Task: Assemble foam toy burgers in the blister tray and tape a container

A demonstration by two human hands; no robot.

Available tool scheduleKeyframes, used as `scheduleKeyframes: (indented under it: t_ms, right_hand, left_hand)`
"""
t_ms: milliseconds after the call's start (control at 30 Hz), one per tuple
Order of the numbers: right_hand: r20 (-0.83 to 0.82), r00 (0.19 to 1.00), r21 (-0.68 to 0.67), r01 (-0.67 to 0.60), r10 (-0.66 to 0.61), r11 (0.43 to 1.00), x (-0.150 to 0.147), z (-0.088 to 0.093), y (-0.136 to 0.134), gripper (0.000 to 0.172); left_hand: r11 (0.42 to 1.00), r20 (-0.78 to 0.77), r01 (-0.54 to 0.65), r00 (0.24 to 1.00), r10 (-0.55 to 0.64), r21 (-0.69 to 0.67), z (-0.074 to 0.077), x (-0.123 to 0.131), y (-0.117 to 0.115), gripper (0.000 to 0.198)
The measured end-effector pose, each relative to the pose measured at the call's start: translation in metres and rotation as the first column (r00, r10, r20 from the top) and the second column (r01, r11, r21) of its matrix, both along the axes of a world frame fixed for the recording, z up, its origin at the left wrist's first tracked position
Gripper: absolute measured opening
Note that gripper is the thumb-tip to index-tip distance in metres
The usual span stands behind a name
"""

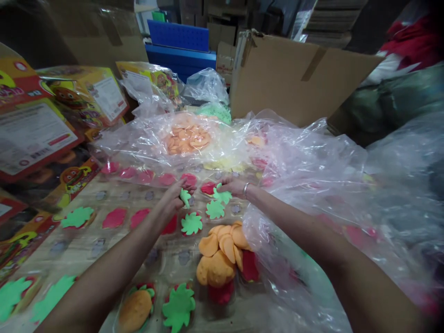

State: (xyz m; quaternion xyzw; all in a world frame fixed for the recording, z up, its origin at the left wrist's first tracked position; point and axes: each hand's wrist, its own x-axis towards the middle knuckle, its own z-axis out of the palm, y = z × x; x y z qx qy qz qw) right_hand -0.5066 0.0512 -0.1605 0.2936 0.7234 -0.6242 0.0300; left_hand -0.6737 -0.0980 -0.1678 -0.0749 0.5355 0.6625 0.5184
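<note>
My left hand [177, 193] is closed on a green leaf-shaped piece [185, 198] that looks like toy or gummy lettuce. Just beyond its fingers lies a red piece [189, 180] in the clear moulded tray [132, 240]. My right hand [235, 187] grips another green leaf-shaped piece [222, 194] beside a red piece [208, 188]; its fingertips are partly hidden. Between and below the hands, green leaves [192, 224] rest on red pieces in the tray's hollows. A pile of orange bun-shaped pieces [222, 249] sits nearer to me on the tray.
Clear plastic bags with orange discs [187, 138] lie across the far side. Loose plastic sheeting [298, 152] spreads along the right. Printed burger boxes [38, 125] stand at the left, and a large cardboard box [294, 78] rises at the back right.
</note>
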Motion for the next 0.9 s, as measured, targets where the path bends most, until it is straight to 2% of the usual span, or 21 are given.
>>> scheduleKeyframes:
  t_ms: [67,100,200,367,433,500,567,700,900]
  right_hand:
    - [0.080,0.995,0.221,-0.068,0.051,0.973,-0.004,-0.006,0.004,0.007]
    - [0.100,0.993,0.286,-0.083,0.057,0.955,-0.007,-0.008,0.006,0.006]
    - [0.115,0.991,0.348,-0.111,0.074,0.931,-0.021,-0.013,0.007,0.011]
    - [0.087,0.991,0.497,-0.135,0.106,0.857,-0.052,-0.018,0.009,0.026]
    - [0.090,0.991,0.554,-0.130,0.096,0.822,-0.062,-0.024,0.011,0.027]
    - [0.100,0.991,0.598,-0.132,0.090,0.791,-0.069,-0.032,0.014,0.027]
    - [0.109,0.989,0.631,-0.148,0.101,0.761,-0.072,-0.040,0.016,0.027]
    - [0.123,0.980,0.691,-0.199,0.158,0.695,-0.070,-0.050,0.014,0.027]
    - [0.140,0.956,0.789,-0.266,0.259,0.554,-0.059,-0.047,0.003,0.032]
  left_hand:
    - [1.000,-0.002,-0.017,1.000,0.017,-0.014,-0.001,-0.004,0.010,0.013]
    - [0.999,-0.008,-0.028,1.000,0.028,-0.018,-0.001,-0.006,0.016,0.012]
    - [0.998,-0.039,-0.058,0.998,0.058,0.006,0.008,-0.018,0.035,0.008]
    - [0.993,-0.128,-0.088,0.987,0.098,0.079,0.045,-0.058,0.064,0.007]
    - [0.991,-0.144,-0.085,0.985,0.100,0.105,0.057,-0.070,0.070,0.009]
    - [0.989,-0.147,-0.078,0.985,0.095,0.123,0.063,-0.075,0.069,0.011]
    - [0.990,-0.136,-0.060,0.988,0.078,0.129,0.061,-0.074,0.065,0.013]
    - [0.989,-0.079,-0.033,0.996,0.045,0.145,0.049,-0.064,0.052,0.012]
    - [0.991,-0.054,-0.061,0.996,0.068,0.122,0.035,-0.060,0.038,0.008]
